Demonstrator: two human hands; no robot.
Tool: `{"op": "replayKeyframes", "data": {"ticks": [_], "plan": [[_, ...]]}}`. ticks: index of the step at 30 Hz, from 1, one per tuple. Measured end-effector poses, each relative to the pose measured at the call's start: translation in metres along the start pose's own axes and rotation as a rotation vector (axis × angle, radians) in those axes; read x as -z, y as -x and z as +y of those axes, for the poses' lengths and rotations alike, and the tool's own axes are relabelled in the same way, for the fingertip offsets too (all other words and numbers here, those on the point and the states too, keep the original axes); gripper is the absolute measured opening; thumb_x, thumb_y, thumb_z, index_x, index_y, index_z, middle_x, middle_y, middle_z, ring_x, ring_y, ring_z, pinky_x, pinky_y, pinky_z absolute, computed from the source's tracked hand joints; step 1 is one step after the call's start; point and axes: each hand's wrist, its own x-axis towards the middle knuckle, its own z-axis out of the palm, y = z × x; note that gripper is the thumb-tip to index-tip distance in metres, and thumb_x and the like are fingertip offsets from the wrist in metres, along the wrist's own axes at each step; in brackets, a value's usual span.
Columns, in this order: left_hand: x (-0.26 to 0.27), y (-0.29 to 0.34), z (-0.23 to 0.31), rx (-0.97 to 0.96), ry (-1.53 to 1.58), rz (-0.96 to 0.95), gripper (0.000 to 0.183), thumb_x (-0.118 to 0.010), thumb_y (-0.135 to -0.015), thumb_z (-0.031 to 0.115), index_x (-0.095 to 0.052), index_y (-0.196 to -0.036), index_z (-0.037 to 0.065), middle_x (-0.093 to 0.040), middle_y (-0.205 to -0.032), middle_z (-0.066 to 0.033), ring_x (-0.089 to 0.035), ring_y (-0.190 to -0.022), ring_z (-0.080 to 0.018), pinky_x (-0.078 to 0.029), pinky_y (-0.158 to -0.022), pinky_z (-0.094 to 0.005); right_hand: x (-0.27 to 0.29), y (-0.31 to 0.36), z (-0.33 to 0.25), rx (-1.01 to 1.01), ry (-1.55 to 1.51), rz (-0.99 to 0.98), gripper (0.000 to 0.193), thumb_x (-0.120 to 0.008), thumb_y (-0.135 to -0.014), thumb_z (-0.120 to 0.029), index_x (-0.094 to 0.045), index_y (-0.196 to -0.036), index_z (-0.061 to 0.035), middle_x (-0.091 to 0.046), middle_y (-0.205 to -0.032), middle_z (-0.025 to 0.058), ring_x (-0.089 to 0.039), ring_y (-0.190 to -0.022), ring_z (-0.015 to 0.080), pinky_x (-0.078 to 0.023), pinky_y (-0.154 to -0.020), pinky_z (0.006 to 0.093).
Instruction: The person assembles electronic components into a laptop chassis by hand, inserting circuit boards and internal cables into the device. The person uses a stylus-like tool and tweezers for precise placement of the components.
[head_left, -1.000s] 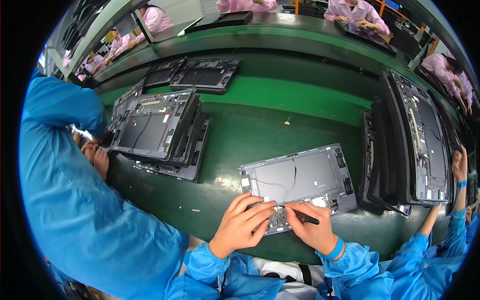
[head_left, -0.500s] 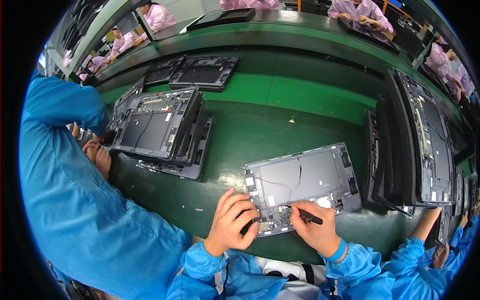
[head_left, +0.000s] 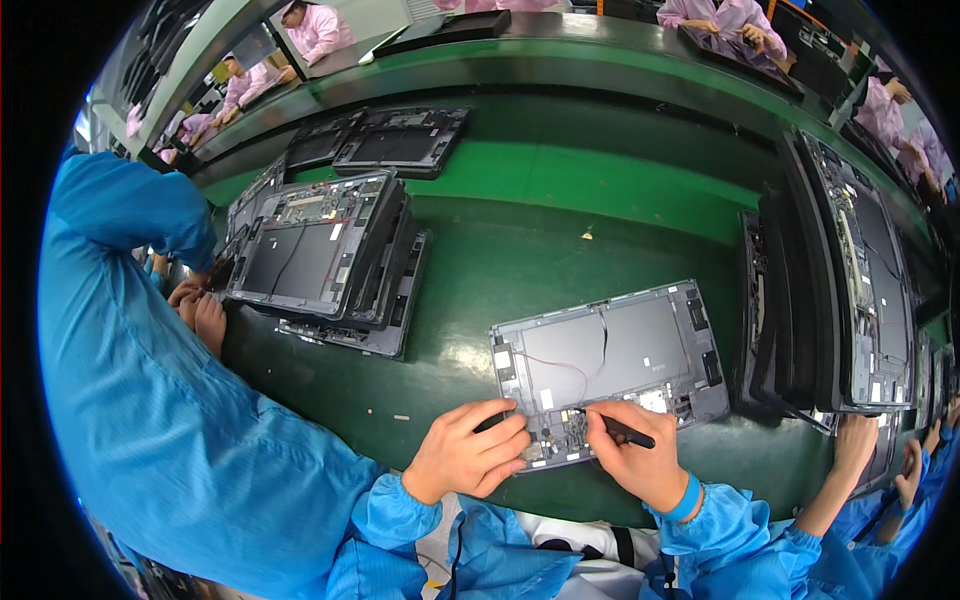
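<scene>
A grey tablet-like device [head_left: 620, 355], its inside exposed, lies slightly tilted on the green bench before me. Circuit parts run along its near edge, and thin red and black wires cross its flat middle. My right hand [head_left: 640, 455] pinches a black pen-like tool [head_left: 628, 432], whose tip is at the circuit parts near the middle of that edge. Over the device's near left corner, my left hand [head_left: 470, 450] has its fingers curled together. Something small and dark shows at those fingers, but I cannot make out what it is.
A stack of similar opened devices [head_left: 310, 250] stands left, beside a co-worker's blue sleeve [head_left: 190, 370]. More opened devices [head_left: 400, 145] lie behind it. Another tall stack [head_left: 870, 290] leans at the right, with a co-worker's arm [head_left: 850, 455] below. A raised dark ledge [head_left: 560, 60] crosses the back.
My left hand's raised, spread fingers have come down and closed together at the device's corner. My right hand keeps the tool at nearly the same spot. The view has shifted slightly.
</scene>
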Motion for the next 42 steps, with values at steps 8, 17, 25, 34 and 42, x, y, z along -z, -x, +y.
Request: {"op": "replayKeyframes", "data": {"ticks": [8,17,25,34,42], "plan": [[-0.006,-0.002,-0.006,-0.012,0.028,0.009,0.023,-0.073,-0.080,0.024,-0.073,-0.099,0.010,-0.070,-0.110,-0.0042,-0.067,-0.108,-0.0320,-0.060,-0.080,-0.0438,-0.001,-0.002,0.001,0.026,0.018,0.009,0.010,-0.076,-0.087,-0.003,-0.073,-0.096,-0.0026,-0.075,-0.083,0.0110,-0.073,-0.064,0.0233,-0.057,-0.057,0.0316],[0.000,-0.006,-0.020,0.222,0.563,0.073,0.018,-0.070,-0.088,0.020,-0.073,-0.098,0.005,-0.070,-0.114,-0.0108,-0.060,-0.113,-0.0349,-0.044,-0.104,-0.0458,-0.005,-0.058,-0.013,0.272,0.169,-0.035,0.013,-0.074,-0.091,-0.011,-0.071,-0.103,-0.0073,-0.071,-0.086,0.0088,-0.069,-0.072,0.0272,-0.055,-0.057,0.0385],[0.014,-0.030,-0.044,0.191,0.119,0.105,0.017,-0.071,-0.084,0.010,-0.070,-0.100,0.006,-0.069,-0.116,-0.0104,-0.062,-0.118,-0.0334,-0.044,-0.109,-0.0511,-0.021,-0.087,0.019,0.391,0.239,-0.186,0.014,-0.073,-0.090,-0.007,-0.070,-0.103,-0.0043,-0.070,-0.090,0.0126,-0.069,-0.086,0.0333,-0.056,-0.071,0.0435],[0.003,-0.027,-0.049,0.016,-0.173,0.056,0.027,-0.069,-0.079,0.012,-0.070,-0.106,0.008,-0.070,-0.120,-0.0060,-0.064,-0.119,-0.0304,-0.053,-0.096,-0.0456,-0.023,-0.092,0.020,0.320,0.115,-0.153,0.014,-0.071,-0.089,-0.002,-0.070,-0.103,-0.0022,-0.069,-0.089,0.0152,-0.070,-0.081,0.0361,-0.057,-0.070,0.0436],[-0.005,-0.028,-0.057,-0.094,-0.232,0.090,0.029,-0.069,-0.074,0.011,-0.070,-0.102,0.008,-0.071,-0.115,-0.0048,-0.067,-0.109,-0.0297,-0.058,-0.082,-0.0419,-0.022,-0.088,0.023,0.336,0.099,-0.158,0.017,-0.071,-0.089,-0.002,-0.070,-0.106,-0.0017,-0.069,-0.089,0.0153,-0.069,-0.082,0.0370,-0.056,-0.070,0.0445]]}}
